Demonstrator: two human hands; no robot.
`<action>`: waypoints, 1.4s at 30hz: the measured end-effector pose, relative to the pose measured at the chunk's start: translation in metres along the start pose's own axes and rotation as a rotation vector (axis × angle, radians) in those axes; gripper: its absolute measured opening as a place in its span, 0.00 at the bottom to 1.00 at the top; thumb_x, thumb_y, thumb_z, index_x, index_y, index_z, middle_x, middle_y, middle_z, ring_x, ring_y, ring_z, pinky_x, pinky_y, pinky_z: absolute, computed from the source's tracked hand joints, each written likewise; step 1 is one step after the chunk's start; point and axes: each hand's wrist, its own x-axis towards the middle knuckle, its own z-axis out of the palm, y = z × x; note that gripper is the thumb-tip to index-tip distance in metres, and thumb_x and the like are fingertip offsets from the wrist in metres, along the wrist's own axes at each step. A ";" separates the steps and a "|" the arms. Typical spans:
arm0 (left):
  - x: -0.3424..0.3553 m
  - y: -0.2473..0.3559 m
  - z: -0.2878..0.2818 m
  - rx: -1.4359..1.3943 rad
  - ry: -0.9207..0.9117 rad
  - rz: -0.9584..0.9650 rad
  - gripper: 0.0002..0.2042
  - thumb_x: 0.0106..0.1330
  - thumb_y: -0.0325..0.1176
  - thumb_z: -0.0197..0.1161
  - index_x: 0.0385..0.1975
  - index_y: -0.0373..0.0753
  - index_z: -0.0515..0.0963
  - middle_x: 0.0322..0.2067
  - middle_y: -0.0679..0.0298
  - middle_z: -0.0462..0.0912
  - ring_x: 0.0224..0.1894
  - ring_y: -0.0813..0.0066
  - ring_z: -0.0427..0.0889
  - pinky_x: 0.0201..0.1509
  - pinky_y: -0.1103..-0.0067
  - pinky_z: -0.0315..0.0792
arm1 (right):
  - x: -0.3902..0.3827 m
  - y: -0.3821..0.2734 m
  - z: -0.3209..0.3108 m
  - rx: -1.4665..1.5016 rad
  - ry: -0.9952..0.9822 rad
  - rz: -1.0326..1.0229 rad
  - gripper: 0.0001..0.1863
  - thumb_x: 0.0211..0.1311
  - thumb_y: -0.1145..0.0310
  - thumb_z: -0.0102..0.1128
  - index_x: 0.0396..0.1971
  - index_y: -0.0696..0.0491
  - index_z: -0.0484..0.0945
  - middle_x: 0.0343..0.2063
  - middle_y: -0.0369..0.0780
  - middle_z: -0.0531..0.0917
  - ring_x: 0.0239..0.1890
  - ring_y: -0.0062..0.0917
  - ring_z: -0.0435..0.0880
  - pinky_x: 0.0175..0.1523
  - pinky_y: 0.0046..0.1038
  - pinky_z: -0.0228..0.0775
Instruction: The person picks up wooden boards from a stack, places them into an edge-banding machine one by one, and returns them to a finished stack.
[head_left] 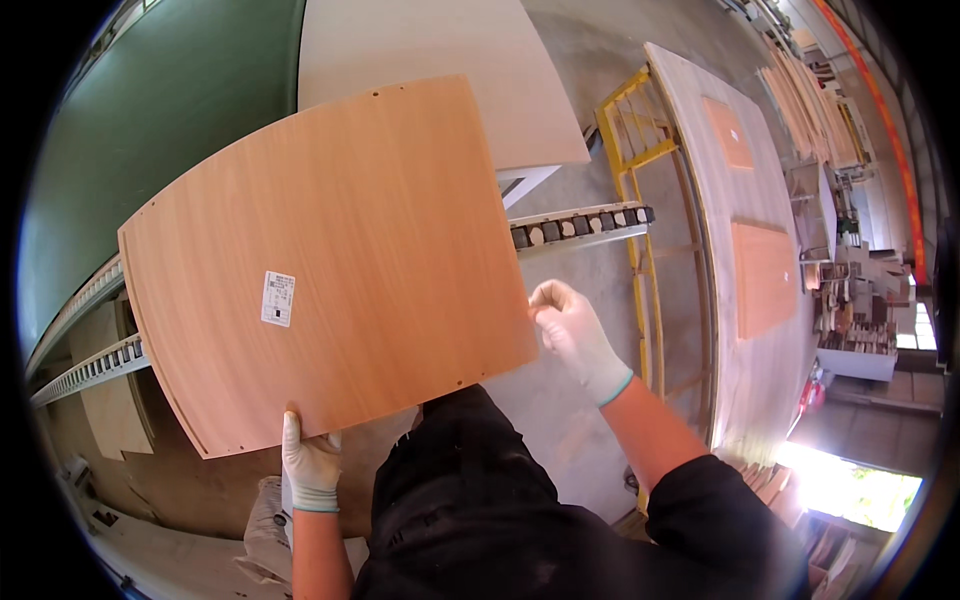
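Note:
A large wood-veneer panel (380,230) with small holes near its edges and a white label (277,298) lies across the middle of the view, over a metal roller rail (580,226). My left hand (310,460), in a white glove, grips the panel's lower edge, thumb on top. My right hand (572,335), also gloved, is closed in a pinch at the panel's right edge; I cannot make out whether its fingertips hold the edge or something small.
A green surface (130,110) and pale board (420,40) lie beyond the panel. At right, a yellow trolley frame (652,150) stands beside a long board (750,380) bearing two smaller panels (760,280). Stacked boards (805,110) stand farther right; more rollers (90,372) run at left.

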 end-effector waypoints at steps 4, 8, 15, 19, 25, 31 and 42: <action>-0.033 -0.009 0.033 -0.092 0.042 0.001 0.19 0.73 0.41 0.57 0.60 0.42 0.71 0.58 0.65 0.77 0.59 0.72 0.77 0.57 0.73 0.77 | -0.052 0.001 -0.025 0.132 0.027 0.101 0.03 0.62 0.79 0.50 0.32 0.54 0.71 0.23 0.29 0.70 0.19 0.09 0.63 0.23 0.17 0.55; -0.064 -0.018 0.060 -0.110 0.003 -0.004 0.19 0.73 0.41 0.57 0.60 0.41 0.71 0.59 0.64 0.76 0.59 0.71 0.77 0.59 0.71 0.77 | -0.095 0.028 -0.060 0.012 0.074 0.171 0.05 0.58 0.78 0.50 0.34 0.57 0.74 0.23 0.32 0.73 0.20 0.13 0.69 0.24 0.18 0.62; -0.112 -0.058 0.140 -0.037 -0.042 -0.064 0.22 0.72 0.41 0.59 0.61 0.39 0.69 0.59 0.62 0.76 0.59 0.66 0.77 0.60 0.67 0.77 | -0.190 -0.012 -0.120 -0.011 0.225 0.070 0.08 0.59 0.77 0.50 0.37 0.59 0.76 0.28 0.36 0.78 0.26 0.17 0.77 0.31 0.19 0.72; -0.116 -0.054 0.132 -0.070 -0.092 -0.087 0.20 0.73 0.41 0.57 0.60 0.37 0.70 0.58 0.60 0.77 0.58 0.66 0.78 0.58 0.67 0.79 | -0.211 -0.030 -0.078 -0.063 0.047 -0.033 0.07 0.69 0.73 0.53 0.38 0.60 0.78 0.28 0.37 0.82 0.28 0.17 0.81 0.36 0.20 0.74; -0.105 -0.001 0.116 -0.058 -0.097 -0.058 0.21 0.71 0.38 0.60 0.60 0.36 0.69 0.59 0.59 0.75 0.59 0.64 0.77 0.60 0.66 0.77 | -0.196 -0.036 0.058 0.098 -0.334 0.297 0.24 0.76 0.53 0.45 0.37 0.60 0.79 0.27 0.40 0.85 0.27 0.22 0.84 0.33 0.21 0.74; -0.089 0.023 0.079 -0.065 -0.092 -0.056 0.20 0.72 0.38 0.59 0.60 0.36 0.70 0.57 0.59 0.77 0.57 0.65 0.78 0.58 0.68 0.78 | -0.181 -0.005 0.137 0.391 -0.380 0.374 0.30 0.76 0.45 0.39 0.53 0.59 0.72 0.43 0.45 0.84 0.40 0.30 0.85 0.42 0.27 0.77; -0.179 0.154 0.172 -0.044 -0.231 -0.228 0.24 0.71 0.42 0.60 0.61 0.37 0.68 0.59 0.60 0.75 0.59 0.65 0.77 0.61 0.68 0.76 | -0.235 -0.153 0.135 0.630 -0.284 0.308 0.31 0.70 0.43 0.49 0.61 0.52 0.70 0.57 0.44 0.78 0.58 0.39 0.77 0.61 0.40 0.66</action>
